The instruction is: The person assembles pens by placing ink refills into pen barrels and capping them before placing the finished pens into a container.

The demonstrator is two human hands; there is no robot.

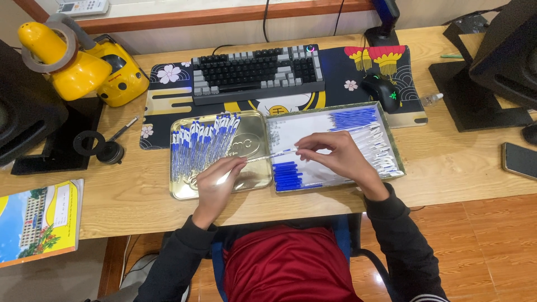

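We hold one clear pen barrel (263, 159) level between both hands: the left hand (219, 180) pinches its near end over the gold tin lid (254, 182), and the right hand (335, 156) closes its fingertips on the other end above the parts box (391, 140). Finished pens (201, 142) lie fanned in the lid, blue caps (288, 174) and refills (353, 117) sorted in the box, within reach.
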